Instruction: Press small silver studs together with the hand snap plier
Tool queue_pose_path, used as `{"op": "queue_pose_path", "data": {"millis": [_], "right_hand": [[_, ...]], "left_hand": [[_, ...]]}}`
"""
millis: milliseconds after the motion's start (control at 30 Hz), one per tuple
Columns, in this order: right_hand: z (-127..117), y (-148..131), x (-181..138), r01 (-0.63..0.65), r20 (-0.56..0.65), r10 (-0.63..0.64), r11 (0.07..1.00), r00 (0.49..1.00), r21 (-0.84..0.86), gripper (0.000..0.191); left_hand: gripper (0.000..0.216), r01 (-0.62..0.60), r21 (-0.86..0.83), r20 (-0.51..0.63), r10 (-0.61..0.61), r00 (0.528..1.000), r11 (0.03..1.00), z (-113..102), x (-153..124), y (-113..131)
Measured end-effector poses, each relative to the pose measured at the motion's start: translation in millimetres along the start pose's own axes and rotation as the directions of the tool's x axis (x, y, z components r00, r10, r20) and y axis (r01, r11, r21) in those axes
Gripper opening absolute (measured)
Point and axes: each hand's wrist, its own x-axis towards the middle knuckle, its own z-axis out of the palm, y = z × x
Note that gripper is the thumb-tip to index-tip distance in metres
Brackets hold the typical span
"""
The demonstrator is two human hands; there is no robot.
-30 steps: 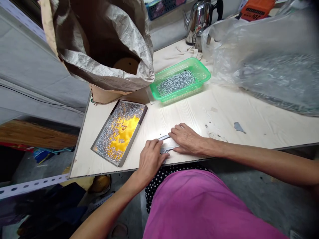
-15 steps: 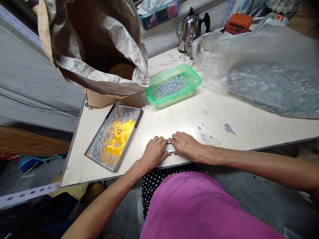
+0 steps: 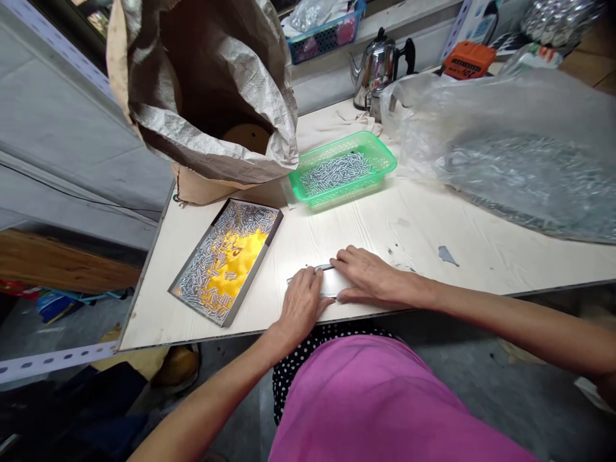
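Mostly hidden under fingers, a flat metal piece (image 3: 333, 282) at the near edge of the counter (image 3: 332, 231); only a pale, shiny middle and a thin dark far edge showing, ends covered, full shape hard to make out. Pinched on one side by the left hand (image 3: 301, 301), fingertips over the far edge, thumb along the near one; pinched on the other by the right hand (image 3: 368, 276) in a like grip. Contact with the surface beneath impossible to tell.

Cut off at the top, a tall, crumpled sack (image 3: 206, 147), deep in shadow inside. Cut off at the right, a cloudy, wrinkled plastic bag (image 3: 505, 109), contents blurred through the film.

Left of the left hand, a shallow tray (image 3: 256, 268), straight-walled, glossy yellow floor partly buried under small metal pins (image 3: 192, 282). Farther back, a green basket (image 3: 353, 187) of perforated plastic, oblong, with similar pins inside. Behind, a rounded, polished kettle (image 3: 378, 67), black-handled. Under everything, pale wood grain, speckled and scuffed.
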Motion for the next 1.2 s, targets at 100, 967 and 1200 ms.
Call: {"op": "queue_pose_path", "data": {"millis": [100, 967, 1200], "right_hand": [[1.7, 14.5, 8.3, -0.018, 0.021, 0.017, 1.000, 1.000, 0.013, 0.023], [22.9, -77.7, 89.6, 0.385, 0.107, -0.372, 0.913, 0.922, -0.135, 0.027], [35.1, -72.5, 89.2, 0.260, 0.095, -0.246, 0.947, 0.965, -0.189, 0.012]], "left_hand": [[0.049, -0.054, -0.093, -0.078, 0.047, 0.996, 0.994, 16.0, -19.8, 17.4], [0.074, -0.026, -0.350, 0.002, 0.028, 1.000, 0.936, 46.3, -34.9, 30.7], [0.091, -0.099, -0.354, -0.048, 0.088, 0.995, 0.930, 42.2, -15.8, 35.9]]}}
